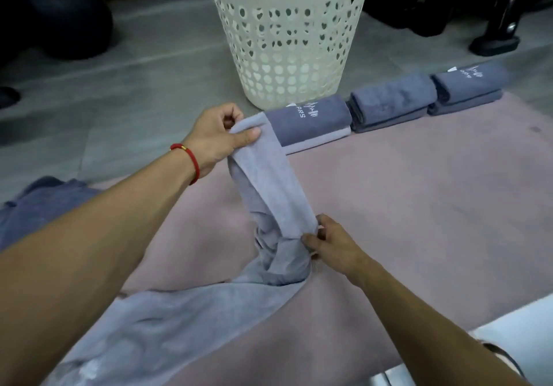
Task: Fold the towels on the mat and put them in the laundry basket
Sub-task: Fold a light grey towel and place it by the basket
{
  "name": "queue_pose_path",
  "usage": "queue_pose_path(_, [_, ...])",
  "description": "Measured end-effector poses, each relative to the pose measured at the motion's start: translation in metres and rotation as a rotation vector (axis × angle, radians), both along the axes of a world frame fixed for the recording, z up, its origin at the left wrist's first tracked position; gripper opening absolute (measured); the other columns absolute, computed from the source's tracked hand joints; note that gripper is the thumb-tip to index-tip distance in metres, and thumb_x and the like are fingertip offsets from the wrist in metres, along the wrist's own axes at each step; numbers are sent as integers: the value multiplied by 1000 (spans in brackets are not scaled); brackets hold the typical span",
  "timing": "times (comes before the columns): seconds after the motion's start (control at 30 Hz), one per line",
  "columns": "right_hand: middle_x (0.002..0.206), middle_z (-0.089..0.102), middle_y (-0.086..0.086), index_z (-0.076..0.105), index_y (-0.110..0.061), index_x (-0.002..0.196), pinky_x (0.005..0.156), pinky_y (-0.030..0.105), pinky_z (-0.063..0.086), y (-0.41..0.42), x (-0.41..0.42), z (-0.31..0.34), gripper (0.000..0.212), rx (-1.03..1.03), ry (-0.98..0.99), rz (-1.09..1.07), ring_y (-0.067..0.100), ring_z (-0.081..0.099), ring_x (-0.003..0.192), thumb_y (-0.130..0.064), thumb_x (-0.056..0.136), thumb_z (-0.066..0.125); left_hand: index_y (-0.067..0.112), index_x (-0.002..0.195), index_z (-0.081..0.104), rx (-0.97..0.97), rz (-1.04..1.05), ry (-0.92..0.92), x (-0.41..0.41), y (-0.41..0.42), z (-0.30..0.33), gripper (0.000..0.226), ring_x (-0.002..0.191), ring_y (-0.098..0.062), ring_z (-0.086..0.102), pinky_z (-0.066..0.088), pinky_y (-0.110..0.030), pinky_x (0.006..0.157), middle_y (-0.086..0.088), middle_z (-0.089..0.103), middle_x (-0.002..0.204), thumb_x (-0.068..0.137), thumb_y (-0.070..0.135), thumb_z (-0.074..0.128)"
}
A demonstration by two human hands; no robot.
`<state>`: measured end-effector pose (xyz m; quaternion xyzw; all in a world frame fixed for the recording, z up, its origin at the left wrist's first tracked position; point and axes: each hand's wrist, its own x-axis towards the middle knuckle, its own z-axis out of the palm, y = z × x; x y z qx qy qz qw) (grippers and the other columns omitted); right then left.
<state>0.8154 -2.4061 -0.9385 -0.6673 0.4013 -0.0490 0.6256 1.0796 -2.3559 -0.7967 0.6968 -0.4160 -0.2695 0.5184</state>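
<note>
Pink soft floor mat [419, 206] spread wide on grey floor, serving as folding surface. Cream plastic laundry basket with heart-shaped holes [287, 41] upright just past mat's far edge, within reach for dropping stacks in; something pale inside near rim, can't tell what. Light grey unfolded towel [269, 194] lifted at one end, rest trailing crumpled across near mat — probably being stretched to find an edge before first fold. Three folded grey towels [395, 101] lined along far mat edge beside basket base, likely staged for loading; not yet in basket. Darker grey cloth heap [36, 206] at left mat edge, probably awaiting folding. Left hand [221, 137], red cord bracelet [191, 161] at wrist, raised, thumb and fingers pinching towel's top corner. Right hand [329, 242] lower, fingers curled, pinching bunched towel middle.
</note>
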Motion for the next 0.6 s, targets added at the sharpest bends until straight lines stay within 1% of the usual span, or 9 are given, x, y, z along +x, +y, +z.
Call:
queue_pose_path(0.07, [108, 69, 10, 55, -17, 111, 89, 51, 58, -3, -3, -9, 17, 24, -22, -93, 29, 68, 100, -28, 99, 63, 20, 74, 46, 21, 32, 17, 7, 9, -15, 35, 66, -10, 47, 39, -20, 59, -4, 52, 71, 87, 9, 76])
queue_pose_path(0.13, [99, 69, 7, 60, -13, 104, 86, 52, 57, -12, -6, -3, 18, -67, -38, -115, 25, 65, 88, -31, 101, 61, 19, 76, 51, 36, 63, 52, 13, 20, -26, 30, 75, -16, 49, 41, -26, 64, -10, 53, 78, 85, 19, 79])
queue_pose_path(0.2, [86, 64, 5, 63, -3, 97, 76, 46, 53, -22, -11, 14, 35, -118, -82, -108, 19, 58, 78, -37, 100, 60, 14, 83, 59, 65, 107, 120, 19, 29, -34, 28, 80, -18, 52, 42, -32, 73, -10, 56, 83, 80, 33, 79])
queue_pose_path(0.23, [84, 62, 7, 62, 3, 97, 74, 42, 52, -26, -13, 23, 43, -127, -105, -101, 18, 57, 78, -40, 100, 60, 12, 84, 62, 68, 141, 182, 22, 33, -37, 27, 82, -18, 54, 42, -34, 77, -9, 58, 83, 82, 35, 77])
queue_pose_path(0.3, [88, 61, 17, 57, 10, 103, 81, 39, 58, -32, -16, 38, 52, -95, -173, -60, 22, 61, 84, -42, 101, 57, 13, 79, 65, 36, 210, 329, 27, 37, -41, 16, 81, -18, 60, 46, -34, 82, -4, 66, 80, 91, 23, 70])
queue_pose_path(0.37, [93, 62, 18, 55, 8, 104, 86, 46, 59, -33, -16, 49, 50, -60, -204, 0, 24, 63, 90, -42, 103, 53, 15, 80, 66, -6, 232, 397, 29, 40, -43, 17, 76, -13, 64, 50, -29, 79, 1, 69, 77, 96, 15, 63])
queue_pose_path(0.43, [88, 62, 10, 56, -3, 97, 80, 47, 58, -35, -16, 58, 40, -87, -180, 58, 22, 61, 83, -42, 103, 52, 17, 83, 66, -52, 237, 382, 32, 41, -42, 16, 76, -10, 65, 52, -25, 74, 3, 70, 78, 98, 15, 61])
queue_pose_path(0.5, [86, 64, 9, 58, -8, 97, 76, 41, 52, -38, -18, 65, 29, -57, -185, 105, 20, 60, 81, -36, 102, 55, 20, 84, 67, -95, 251, 328, 37, 40, -37, 14, 78, -11, 64, 52, -26, 76, 4, 69, 82, 97, 17, 63])
queue_pose_path(0.6, [100, 72, 19, 66, -4, 110, 88, 38, 54, -48, -25, 74, 33, 121, -188, 153, 26, 67, 93, -34, 98, 64, 23, 85, 68, -141, 253, 222, 44, 38, -24, 9, 80, -10, 63, 51, -26, 79, 5, 69, 84, 94, 22, 67])
